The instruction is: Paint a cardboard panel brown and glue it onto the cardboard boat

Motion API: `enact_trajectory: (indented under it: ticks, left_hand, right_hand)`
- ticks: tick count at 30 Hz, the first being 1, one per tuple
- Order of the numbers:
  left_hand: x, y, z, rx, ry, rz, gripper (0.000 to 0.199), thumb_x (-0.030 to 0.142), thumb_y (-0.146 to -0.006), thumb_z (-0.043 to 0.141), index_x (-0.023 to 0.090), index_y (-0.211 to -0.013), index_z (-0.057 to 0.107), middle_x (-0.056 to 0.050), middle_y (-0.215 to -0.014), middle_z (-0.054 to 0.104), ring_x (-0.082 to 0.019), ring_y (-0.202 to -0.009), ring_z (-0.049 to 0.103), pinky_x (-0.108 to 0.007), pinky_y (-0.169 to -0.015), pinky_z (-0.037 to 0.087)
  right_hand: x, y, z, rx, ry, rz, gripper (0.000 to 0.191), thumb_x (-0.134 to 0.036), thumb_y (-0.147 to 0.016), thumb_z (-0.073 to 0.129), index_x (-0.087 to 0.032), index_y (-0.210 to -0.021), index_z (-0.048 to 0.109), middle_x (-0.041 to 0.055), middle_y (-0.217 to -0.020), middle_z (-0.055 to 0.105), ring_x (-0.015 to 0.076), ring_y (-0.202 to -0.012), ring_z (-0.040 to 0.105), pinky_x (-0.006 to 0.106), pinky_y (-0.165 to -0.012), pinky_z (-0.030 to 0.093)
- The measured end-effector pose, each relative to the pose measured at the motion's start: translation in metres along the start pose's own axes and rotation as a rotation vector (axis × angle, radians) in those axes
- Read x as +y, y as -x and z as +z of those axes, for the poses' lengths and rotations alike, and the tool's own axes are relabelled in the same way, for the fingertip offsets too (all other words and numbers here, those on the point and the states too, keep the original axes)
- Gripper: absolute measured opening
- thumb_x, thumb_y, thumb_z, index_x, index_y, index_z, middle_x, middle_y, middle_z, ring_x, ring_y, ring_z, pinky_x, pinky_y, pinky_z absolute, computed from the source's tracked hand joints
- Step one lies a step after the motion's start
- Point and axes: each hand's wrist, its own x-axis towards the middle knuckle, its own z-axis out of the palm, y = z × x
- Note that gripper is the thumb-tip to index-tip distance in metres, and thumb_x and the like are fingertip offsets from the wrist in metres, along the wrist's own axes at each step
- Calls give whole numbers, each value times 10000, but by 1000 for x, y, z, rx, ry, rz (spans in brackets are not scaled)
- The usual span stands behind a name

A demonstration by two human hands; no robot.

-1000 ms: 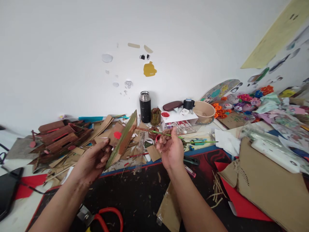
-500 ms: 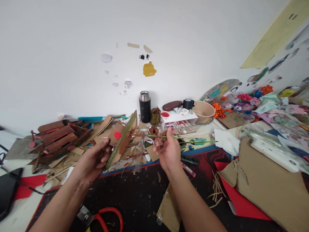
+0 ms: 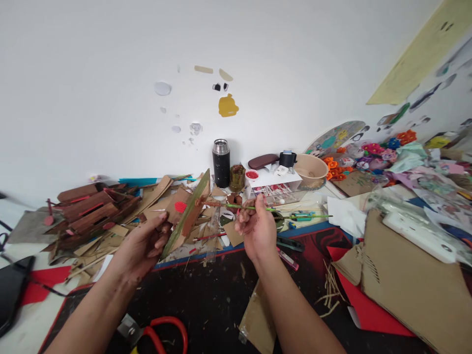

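My left hand (image 3: 153,238) grips the lower end of a long cardboard strip (image 3: 191,216), painted green along one side and reddish brown along the other. The strip stands tilted, its pointed top leaning right. Between thumb and fingers of my right hand (image 3: 258,228) is a thin paintbrush (image 3: 306,216) with a green handle, lying nearly level. Its brown-stained tip meets the strip's brown face. Brown smears mark the fingers of both hands. Behind the brush stands a small brown-stained paint pot (image 3: 234,199).
Brown-painted cardboard models (image 3: 88,206) and scraps pile up at the left. A black flask (image 3: 221,164), a white box (image 3: 275,182) and a beige bowl (image 3: 311,167) stand by the wall. Red-handled scissors (image 3: 169,322) lie in front; cardboard (image 3: 413,280) covers the right.
Both hands keep nearly the same place. The brush and right hand have shifted very slightly, with the tip still at the strip.
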Motion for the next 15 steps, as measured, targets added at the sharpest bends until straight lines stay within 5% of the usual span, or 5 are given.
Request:
enact_trajectory:
  ticks: [15]
  left_hand:
    - [-4, -4, -4, -23, -14, 0, 388, 276, -547, 931, 151, -756, 629, 74, -577, 555, -10, -340, 359, -81, -243, 213]
  right_hand:
    - [-6, -1, 0, 18, -48, 0, 550, -688, -764, 818, -182, -691, 615, -33, -492, 599, 124, -355, 561, 204, -321, 356]
